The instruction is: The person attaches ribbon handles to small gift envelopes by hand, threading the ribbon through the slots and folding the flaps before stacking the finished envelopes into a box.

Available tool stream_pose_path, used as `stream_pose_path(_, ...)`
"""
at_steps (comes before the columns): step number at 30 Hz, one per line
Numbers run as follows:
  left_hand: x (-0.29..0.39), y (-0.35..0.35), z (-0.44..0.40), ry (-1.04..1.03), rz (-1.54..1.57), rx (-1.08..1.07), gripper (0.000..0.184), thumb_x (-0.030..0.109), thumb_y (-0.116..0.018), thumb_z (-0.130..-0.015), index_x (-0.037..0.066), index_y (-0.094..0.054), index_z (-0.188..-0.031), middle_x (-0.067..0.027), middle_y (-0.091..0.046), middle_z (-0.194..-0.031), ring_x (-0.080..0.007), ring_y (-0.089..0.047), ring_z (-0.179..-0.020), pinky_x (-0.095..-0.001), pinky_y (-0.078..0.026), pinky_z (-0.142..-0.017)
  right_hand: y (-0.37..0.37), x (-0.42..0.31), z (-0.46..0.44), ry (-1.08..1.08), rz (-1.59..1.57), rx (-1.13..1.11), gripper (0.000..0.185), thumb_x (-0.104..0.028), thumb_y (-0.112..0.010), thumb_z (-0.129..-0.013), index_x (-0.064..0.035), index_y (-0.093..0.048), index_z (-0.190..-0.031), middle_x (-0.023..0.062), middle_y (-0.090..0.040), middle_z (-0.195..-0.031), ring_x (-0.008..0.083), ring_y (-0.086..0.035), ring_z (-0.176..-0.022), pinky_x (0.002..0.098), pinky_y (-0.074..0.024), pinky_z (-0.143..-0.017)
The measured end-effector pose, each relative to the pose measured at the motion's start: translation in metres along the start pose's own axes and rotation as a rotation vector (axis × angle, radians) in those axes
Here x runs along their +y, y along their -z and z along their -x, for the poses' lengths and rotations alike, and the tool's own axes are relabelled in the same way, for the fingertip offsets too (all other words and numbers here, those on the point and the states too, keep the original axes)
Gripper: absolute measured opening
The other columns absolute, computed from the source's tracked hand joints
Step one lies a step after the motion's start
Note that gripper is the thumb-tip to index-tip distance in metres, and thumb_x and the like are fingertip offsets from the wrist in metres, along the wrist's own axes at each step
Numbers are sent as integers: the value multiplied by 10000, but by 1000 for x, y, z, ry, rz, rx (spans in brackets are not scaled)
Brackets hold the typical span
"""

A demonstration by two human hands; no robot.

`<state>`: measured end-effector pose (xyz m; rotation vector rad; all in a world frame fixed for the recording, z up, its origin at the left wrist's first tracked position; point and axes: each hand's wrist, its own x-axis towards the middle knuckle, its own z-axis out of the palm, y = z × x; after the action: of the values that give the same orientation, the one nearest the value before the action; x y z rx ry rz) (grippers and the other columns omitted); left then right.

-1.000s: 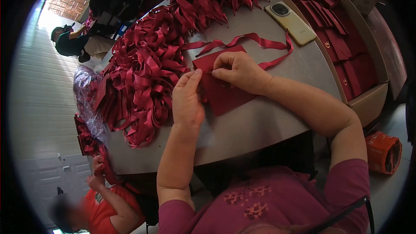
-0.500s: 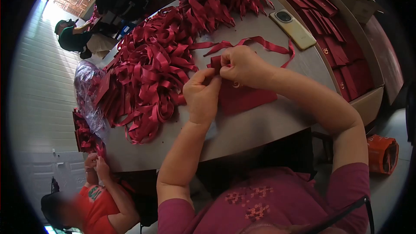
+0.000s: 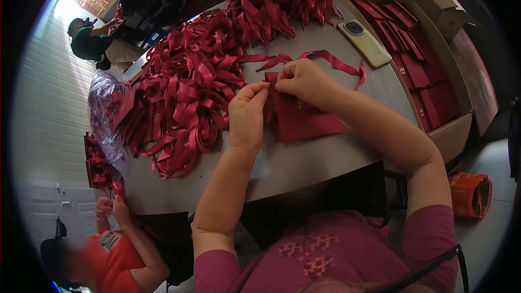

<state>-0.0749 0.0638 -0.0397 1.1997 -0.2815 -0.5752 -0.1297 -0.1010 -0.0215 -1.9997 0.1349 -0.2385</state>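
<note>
A flat dark red gift bag [image 3: 306, 125] with a small gold mark lies on the table in front of me. My right hand [image 3: 306, 82] is closed in a pinch on its upper part, covering some of the mark. At the bag's upper left edge, the fingertips of my left hand [image 3: 248, 113] are pressed together. Whether a ribbon end is between those fingertips is hidden. Just beyond my hands, a loose red ribbon [image 3: 334, 62] curls across the tabletop.
Heaped red ribbons [image 3: 190, 87] with bags cover the table's [image 3: 282, 176] left and far side. A phone [image 3: 363, 43] lies by a carton [image 3: 456, 84] of red bags. Plastic wrap [image 3: 106, 111] sits at the left edge. A co-worker's hands [image 3: 111, 206] hold ribbon at lower left.
The bag's upper part now stands out flatter and taller between my hands. My left fingertips have shifted slightly away from my right hand. The view has moved a little.
</note>
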Motion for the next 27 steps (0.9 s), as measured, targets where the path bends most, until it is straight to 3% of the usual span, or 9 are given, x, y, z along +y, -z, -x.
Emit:
stream_pose_path(1,0,-1,-1,0,0,-1,182,34,-534,-927,-24,-615,-1079,-58,-659,-924,-101,-620,-761,-222,-502,-683,4,-4,-1,-243,-215,-101,119,-126,-664,-818,-9,-641,-807,51,-615,-681,127,-569,-574,282,-458,-498)
stream_pose_path(6,4,-2,1,190,-116,-70,225,23,-543,-916,-27,-596,-1129,-51,-662,-883,-107,-632,-680,-214,-495,-578,9,3,2,-208,-142,-178,140,-150,-679,-837,-11,-659,-827,6,-611,-705,69,-548,-572,229,-445,-480)
stream_pose_path(13,6,-4,0,191,-430,-169,175,19,-552,-894,-31,-608,-1052,-39,-657,-849,-110,-615,-645,-214,-487,-567,34,8,8,-349,-334,-394,164,-137,-658,-861,-15,-667,-972,28,-636,-801,74,-581,-613,208,-495,-567)
stream_pose_path(16,5,-1,-3,64,-646,-186,106,13,-560,-872,-23,-608,-958,-61,-642,-779,-132,-614,-661,-263,-482,-572,39,15,10,-255,-241,-432,263,-106,-674,-834,-11,-629,-1075,40,-631,-830,91,-605,-642,217,-510,-574)
stream_pose_path(18,4,7,-10,-359,-1210,-281,67,26,-589,-837,-8,-592,-895,-130,-628,-756,-233,-633,-685,-352,-481,-605,36,20,11,-243,-205,-424,325,-89,-688,-809,-4,-604,-1112,44,-628,-834,100,-612,-646,225,-516,-573)
stream_pose_path(21,16,2,-5,-432,-1420,-289,102,61,-621,-805,2,-580,-876,-186,-606,-769,-342,-615,-716,-421,-461,-635,35,27,10,-229,-179,-422,433,-61,-712,-759,6,-568,-1162,52,-623,-818,116,-624,-649,241,-525,-570)
stream_pose_path(22,17,6,-7,-432,-1421,-288,102,61,-621,-805,2,-580,-876,-186,-606,-769,-342,-615,-716,-421,-461,-635,36,29,10,-225,-186,-425,475,-51,-723,-735,9,-556,-1175,56,-621,-798,123,-629,-648,248,-528,-567)
stream_pose_path(24,24,26,-13,-433,-1527,-183,115,121,-585,-829,13,-551,-850,-181,-617,-813,-404,-590,-793,-474,-455,-665,39,33,9,-218,-187,-440,493,-70,-738,-723,23,-553,-1170,73,-624,-791,132,-640,-648,255,-536,-569)
stream_pose_path(27,49,44,-18,-256,-1507,-120,129,121,-607,-817,38,-588,-914,-162,-622,-821,-380,-602,-781,-446,-470,-682,41,29,12,-216,-183,-443,513,-84,-748,-706,41,-547,-1161,91,-627,-780,143,-652,-654,263,-544,-572)
